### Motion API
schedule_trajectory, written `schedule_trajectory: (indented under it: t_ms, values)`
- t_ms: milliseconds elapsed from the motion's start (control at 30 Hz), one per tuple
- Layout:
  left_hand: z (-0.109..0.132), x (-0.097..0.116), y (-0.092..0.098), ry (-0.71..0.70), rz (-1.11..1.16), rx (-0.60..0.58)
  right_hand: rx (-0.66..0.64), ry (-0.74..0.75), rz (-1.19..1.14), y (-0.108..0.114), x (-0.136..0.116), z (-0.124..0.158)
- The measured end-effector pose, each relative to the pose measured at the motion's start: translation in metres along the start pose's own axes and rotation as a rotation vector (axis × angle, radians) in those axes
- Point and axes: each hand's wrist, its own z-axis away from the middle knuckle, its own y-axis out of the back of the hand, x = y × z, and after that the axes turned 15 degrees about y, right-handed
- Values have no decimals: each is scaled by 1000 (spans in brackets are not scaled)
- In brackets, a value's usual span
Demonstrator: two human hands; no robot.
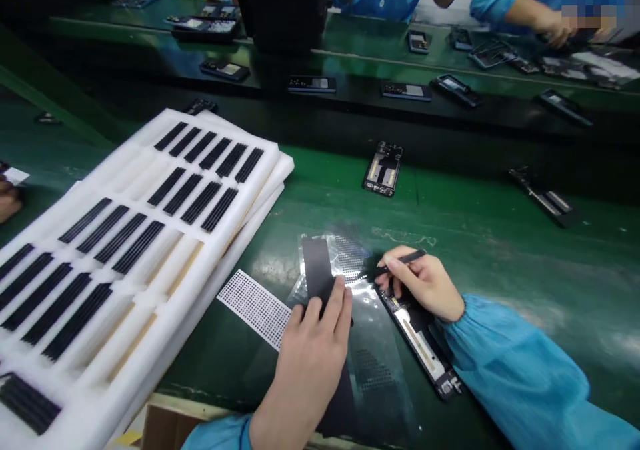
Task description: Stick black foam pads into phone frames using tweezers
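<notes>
My left hand (317,350) lies with fingers extended on a dark strip (318,263), which rests over clear plastic film (383,343). A white sheet with rows of small dark dots (256,307) sticks out to the left of that hand. Black tweezers or a similar slim tool (414,257) are pinched in my right hand (423,280), just above the upper end of an opened phone body (420,343) lying on the green bench. The tool's tip is too blurred to make out.
White foam trays (210,270) holding black strips are stacked at left. Another opened phone body (383,168) lies ahead, one (545,197) to the right. More phone bodies sit on the dark belt (350,113). People in blue sleeves work across the bench.
</notes>
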Motion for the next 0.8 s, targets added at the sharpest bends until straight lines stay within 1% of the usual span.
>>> schedule_trajectory:
  t_ms: [133, 367, 433, 500, 533, 567, 600, 633, 667, 700, 733, 767, 800]
  values:
    - [-13, -1, -9, -40, -9, -36, 3, -18, 26, -4, 7, 5]
    - [-15, 2, -8, -52, 20, -94, -39, 33, 94, -4, 8, 8]
    - [-15, 2, -9, -54, 51, -102, -49, 35, 108, -3, 8, 7]
    - [-14, 1, -9, -14, 149, -77, -27, 20, 93, -3, 6, 5]
    - [-13, 1, -8, 42, 257, -58, -2, 13, 67, -2, 4, 6]
    - [-12, 1, -6, 126, 413, -61, 35, 12, 29, -1, 0, 7]
    - [-11, 1, -2, 235, 614, -103, 70, 17, -15, -1, -5, 9]
    - [-9, 1, 2, 354, 852, -190, 95, 29, -57, -2, -12, 12]
    - [-8, 1, 8, 465, 1112, -320, 107, 39, -88, -3, -21, 17]
    - [-8, 2, 14, 549, 1369, -480, 107, 42, -101, -4, -30, 22]
    - [-7, 3, 20, 600, 1600, -639, 105, 38, -99, -6, -39, 27]
    - [-7, 5, 25, 621, 1794, -764, 101, 28, -89, -9, -47, 33]
    - [-7, 6, 30, 620, 1946, -851, 101, 16, -78, -12, -55, 37]
